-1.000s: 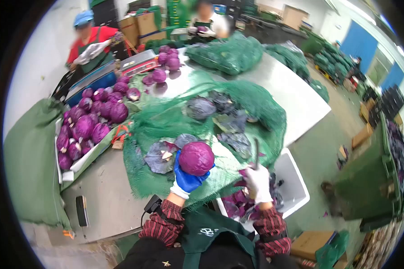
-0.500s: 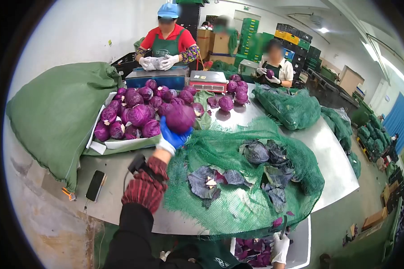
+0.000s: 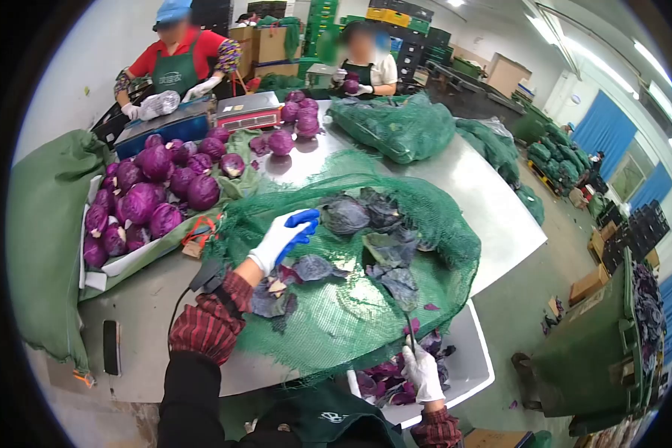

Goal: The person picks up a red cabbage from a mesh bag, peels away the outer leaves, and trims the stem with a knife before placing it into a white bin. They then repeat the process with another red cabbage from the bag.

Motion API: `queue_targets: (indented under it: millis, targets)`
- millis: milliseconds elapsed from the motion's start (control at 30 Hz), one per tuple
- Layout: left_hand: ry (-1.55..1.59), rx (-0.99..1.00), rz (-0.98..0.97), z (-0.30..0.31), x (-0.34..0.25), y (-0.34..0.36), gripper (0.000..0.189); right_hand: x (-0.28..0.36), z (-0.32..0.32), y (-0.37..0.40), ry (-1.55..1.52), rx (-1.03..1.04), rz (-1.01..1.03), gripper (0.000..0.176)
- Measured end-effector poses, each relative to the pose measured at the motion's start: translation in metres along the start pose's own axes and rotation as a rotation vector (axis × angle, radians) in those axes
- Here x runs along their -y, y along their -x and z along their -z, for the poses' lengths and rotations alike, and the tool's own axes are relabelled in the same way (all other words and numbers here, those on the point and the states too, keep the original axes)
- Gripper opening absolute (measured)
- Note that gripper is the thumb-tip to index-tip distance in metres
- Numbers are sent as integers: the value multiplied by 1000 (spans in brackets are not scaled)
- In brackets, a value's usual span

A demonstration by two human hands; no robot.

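My left hand [image 3: 287, 235], in a white and blue glove, reaches over the green net [image 3: 321, 313] with nothing in it, fingers apart. Just right of its fingertips a dark cabbage [image 3: 344, 215] lies on the net among loose outer leaves [image 3: 393, 250]. Low in the view, my right hand [image 3: 424, 373], gloved in white, is wrapped round a curved knife [image 3: 410, 331] above a white bin [image 3: 470, 388] of purple leaves. Trimmed purple cabbages [image 3: 140, 202] fill the lined tray on the left.
A person in red [image 3: 178, 60] handles a wrapped cabbage [image 3: 160, 105] behind a scale [image 3: 249, 110]. Another person [image 3: 362, 67] holds a cabbage. A full green net bag [image 3: 396, 127] lies at the back, a phone [image 3: 111, 347] at the left, a green wheeled bin [image 3: 590, 358] at the right.
The purple cabbage has left my left hand, which has moved from the tray to over the net near the dark cabbage. The view has swung right.
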State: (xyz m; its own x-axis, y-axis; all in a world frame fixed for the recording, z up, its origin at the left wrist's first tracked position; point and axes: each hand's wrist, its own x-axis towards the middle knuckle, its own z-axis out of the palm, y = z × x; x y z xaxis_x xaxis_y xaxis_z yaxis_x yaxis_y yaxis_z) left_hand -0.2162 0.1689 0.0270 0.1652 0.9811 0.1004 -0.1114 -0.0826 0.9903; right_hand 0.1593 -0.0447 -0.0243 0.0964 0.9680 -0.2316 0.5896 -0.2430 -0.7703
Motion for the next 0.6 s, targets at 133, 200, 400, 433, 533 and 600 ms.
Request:
queue_targets:
  millis: [133,200,400,433,533,600]
  targets:
    - [-865,-57,-222,-37,10,-72,63,-16,7,11,-39,-35,-99,38]
    - [-1056,-34,-202,-60,18,-95,72,-54,7,11,74,-57,-92,50]
    - [-1356,-110,76,-99,38,-121,88,-108,23,25,332,-169,-64,38]
    - [-1289,-169,69,-96,37,-117,84,-109,27,30,154,-134,-94,48]
    - [-964,-395,-44,-57,65,-127,84,-78,44,41,-159,-80,-182,57]
    - [50,-203,-72,-25,89,-138,78,-90,41,41,-124,-35,-149,59]
